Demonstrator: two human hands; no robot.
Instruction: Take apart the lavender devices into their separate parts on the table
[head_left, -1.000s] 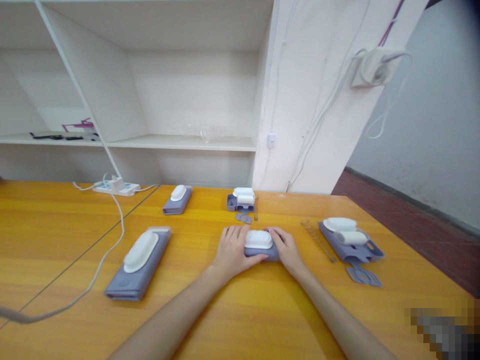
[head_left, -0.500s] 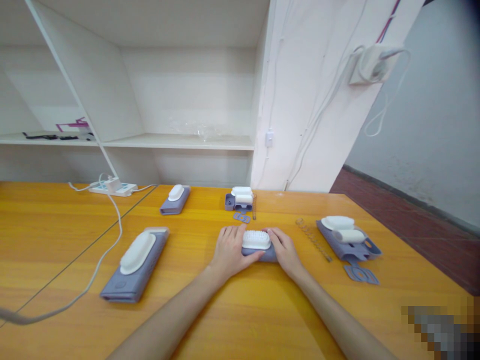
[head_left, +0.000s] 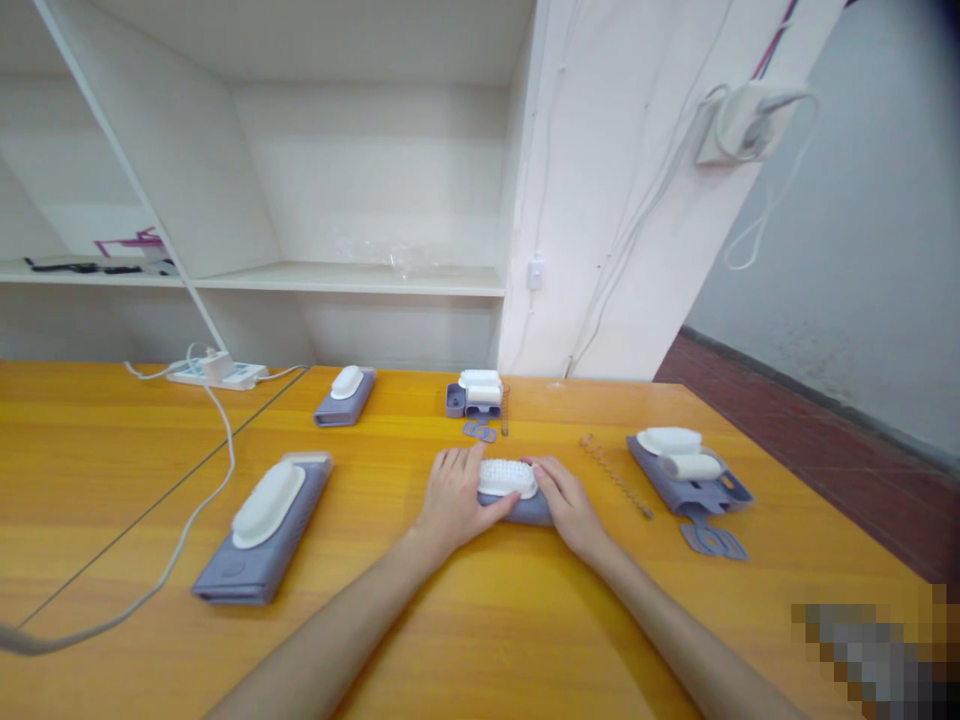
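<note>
A white oval brush (head_left: 508, 478) with short bristles facing up lies on a flat grey-purple case (head_left: 529, 510) in the middle of the table. My left hand (head_left: 452, 500) wraps the brush's left end, thumb stretched along its front lower edge above the case. From the other side, my right hand (head_left: 564, 497) grips the right end, its fingertips pressed at the brush's edge. Beyond my left fingertips lie flat grey cut-out pieces (head_left: 479, 432). Parts of the brush and case are hidden under my fingers.
Similar grey cases with white tops stand at left (head_left: 262, 530) and back left (head_left: 345, 395). Opened sets with white rollers are at back (head_left: 484, 395) and right (head_left: 690, 467). A coil spring (head_left: 616, 478) lies right of my hands. A cable (head_left: 214, 490) crosses the left side from a power strip (head_left: 236, 374).
The left thumb has moved slightly up against the brush's front edge. Both hands stay on the brush and case; the whole view has shifted slightly.
</note>
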